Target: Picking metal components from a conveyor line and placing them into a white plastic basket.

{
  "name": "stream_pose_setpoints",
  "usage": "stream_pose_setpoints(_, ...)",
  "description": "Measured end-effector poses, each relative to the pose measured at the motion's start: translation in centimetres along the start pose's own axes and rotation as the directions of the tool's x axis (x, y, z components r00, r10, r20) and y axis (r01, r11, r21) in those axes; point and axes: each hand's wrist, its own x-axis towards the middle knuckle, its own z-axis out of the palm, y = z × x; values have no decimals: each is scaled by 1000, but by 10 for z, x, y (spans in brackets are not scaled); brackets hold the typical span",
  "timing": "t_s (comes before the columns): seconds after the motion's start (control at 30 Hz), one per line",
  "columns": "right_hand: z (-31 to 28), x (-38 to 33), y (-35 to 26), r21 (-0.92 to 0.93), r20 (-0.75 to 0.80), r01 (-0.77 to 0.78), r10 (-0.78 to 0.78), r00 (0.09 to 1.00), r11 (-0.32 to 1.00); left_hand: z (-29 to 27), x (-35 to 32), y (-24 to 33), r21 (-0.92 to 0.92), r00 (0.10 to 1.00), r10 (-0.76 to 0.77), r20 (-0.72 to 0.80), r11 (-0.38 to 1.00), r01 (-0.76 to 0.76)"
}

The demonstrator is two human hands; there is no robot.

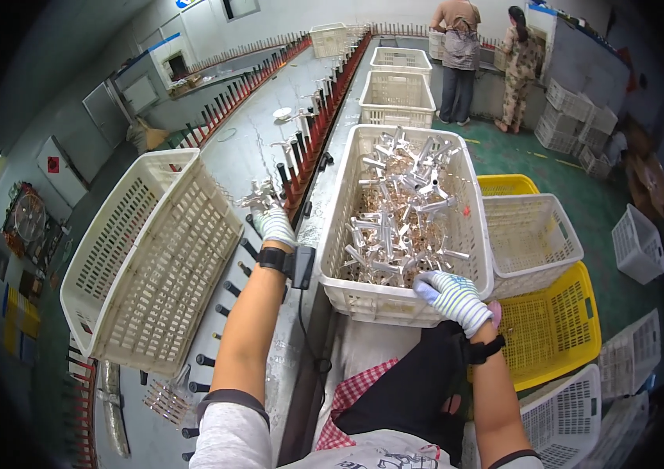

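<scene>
The hands are apart: left of the white rectangular plastic basket (371,300), the striped-gloved left hand (275,225) grasps shiny silver metal parts (258,193); the right hand (455,300) touches the basket's near rim, grip unclear.

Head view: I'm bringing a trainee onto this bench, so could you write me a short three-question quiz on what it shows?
1. True or false: the right hand is at the far end of the loaded white crate.
2. What is at the fingers of the left hand? A) a fan; B) silvery metal parts; C) a roll of tape.
3. Fill in: the open crate just to the right of the right hand is ____ in colour.

Key: 1. False; it is at the near rim. 2. B. 3. Yellow.
</scene>
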Motion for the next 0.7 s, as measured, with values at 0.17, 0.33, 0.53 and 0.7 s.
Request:
stream_pose_setpoints(0.17,8,10,-16,10,38,53,-53,998,999,-58,38,30,417,937,331,108,841,-345)
stream_pose_setpoints(0.33,6,5,5,-15,18,-18,18,1000,1000,26,-48,88,352,539,503,675,422,-835)
stream_pose_setpoints(0.53,22,-3,32,466,-807,240,299,508,851,128,-158,95,9,51,-56,997,-581,-814)
stream_pose_setpoints(0.7,22,-1,34,523,-759,224,330,562,822,117,-174,47,-269,-106,-370,923,-424,-865)
